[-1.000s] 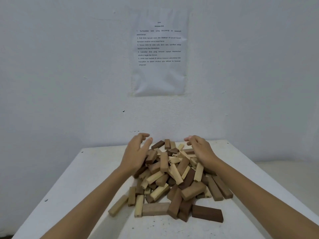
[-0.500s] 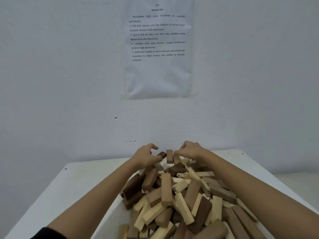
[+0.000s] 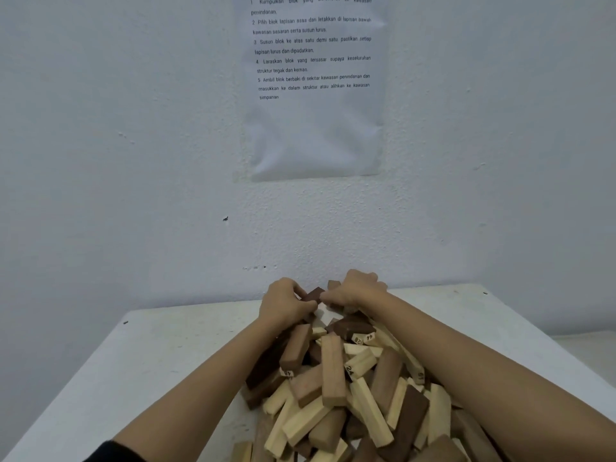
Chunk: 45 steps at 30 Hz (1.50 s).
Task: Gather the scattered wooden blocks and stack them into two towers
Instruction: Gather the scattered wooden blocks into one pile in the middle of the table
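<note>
A heap of light, mid-brown and dark wooden blocks (image 3: 333,378) lies on the white table (image 3: 160,358), running from the centre to the bottom edge of the view. Some block ends carry printed numbers. Both my hands are at the heap's far end, close together. My left hand (image 3: 286,301) has its fingers curled round a dark brown block (image 3: 313,294) that sits between the two hands. My right hand (image 3: 356,290) curls over the far blocks, with a brown block (image 3: 333,284) poking out behind its fingers. My forearms flank the heap on both sides.
The table butts against a white wall (image 3: 133,161) just past my hands. A printed instruction sheet (image 3: 313,88) is taped to it above. Bare tabletop shows to the left and at the far right corner (image 3: 466,305).
My view has moved closer and lower over the heap. Both hands have drawn together at the far end and curled tighter round the blocks there.
</note>
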Each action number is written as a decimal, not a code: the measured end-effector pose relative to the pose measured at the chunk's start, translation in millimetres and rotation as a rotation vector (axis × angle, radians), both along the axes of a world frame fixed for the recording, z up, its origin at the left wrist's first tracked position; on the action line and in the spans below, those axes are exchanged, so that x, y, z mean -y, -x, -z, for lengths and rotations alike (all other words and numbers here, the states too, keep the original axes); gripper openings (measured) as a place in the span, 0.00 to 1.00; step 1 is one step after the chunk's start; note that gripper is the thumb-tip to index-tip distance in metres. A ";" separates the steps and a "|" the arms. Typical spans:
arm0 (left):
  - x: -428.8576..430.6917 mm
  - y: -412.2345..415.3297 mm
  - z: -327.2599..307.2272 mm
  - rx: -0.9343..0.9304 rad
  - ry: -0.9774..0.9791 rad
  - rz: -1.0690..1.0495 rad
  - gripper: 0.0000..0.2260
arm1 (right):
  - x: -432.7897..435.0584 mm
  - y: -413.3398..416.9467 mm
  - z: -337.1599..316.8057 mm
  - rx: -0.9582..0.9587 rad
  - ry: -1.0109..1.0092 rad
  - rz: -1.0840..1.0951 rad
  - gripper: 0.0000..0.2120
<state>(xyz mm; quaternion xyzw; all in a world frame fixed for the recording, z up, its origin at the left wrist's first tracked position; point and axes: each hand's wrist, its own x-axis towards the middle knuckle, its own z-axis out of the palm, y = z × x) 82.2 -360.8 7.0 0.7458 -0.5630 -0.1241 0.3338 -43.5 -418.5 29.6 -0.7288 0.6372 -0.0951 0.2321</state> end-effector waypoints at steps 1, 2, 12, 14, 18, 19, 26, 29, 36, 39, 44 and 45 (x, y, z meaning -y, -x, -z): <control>-0.5 0.1 0.6 -0.004 0.017 -0.002 0.08 | 0.3 2.2 0.2 0.082 -0.026 0.010 0.33; -0.6 -0.1 0.8 -0.009 0.038 0.004 0.08 | 0.9 5.9 -0.5 0.174 -0.026 0.011 0.31; -25.1 11.8 -25.6 -0.170 0.255 0.009 0.06 | -35.0 35.7 -43.6 0.566 0.164 -0.161 0.20; -37.0 17.5 -31.8 -0.206 0.258 0.024 0.07 | -49.1 44.0 -53.5 0.645 0.044 -0.185 0.19; -66.1 28.8 -37.4 -0.294 0.257 0.009 0.07 | -77.8 64.1 -57.7 0.576 -0.049 -0.210 0.18; -73.8 31.1 -37.5 -0.315 0.257 -0.004 0.07 | -84.2 68.2 -55.4 0.543 -0.041 -0.200 0.18; -119.5 44.6 -30.5 -0.237 0.283 0.014 0.05 | -120.0 79.8 -34.8 0.424 -0.024 -0.233 0.18; -130.8 47.1 -27.8 -0.142 0.216 0.087 0.07 | -123.7 77.7 -23.0 0.400 0.095 -0.233 0.16; -160.5 48.3 -34.2 -0.262 0.111 0.124 0.17 | -150.5 97.5 -33.8 0.432 0.105 -0.368 0.15; -185.4 44.1 -33.1 -0.327 0.192 0.092 0.19 | -157.2 121.7 -34.3 0.402 0.085 -0.418 0.30; -233.9 13.9 -9.6 -0.203 0.154 0.051 0.35 | -176.5 180.2 -18.4 0.333 0.041 -0.452 0.43; -242.9 8.8 -4.2 -0.211 0.085 0.060 0.42 | -180.3 191.4 -12.4 0.319 0.027 -0.455 0.45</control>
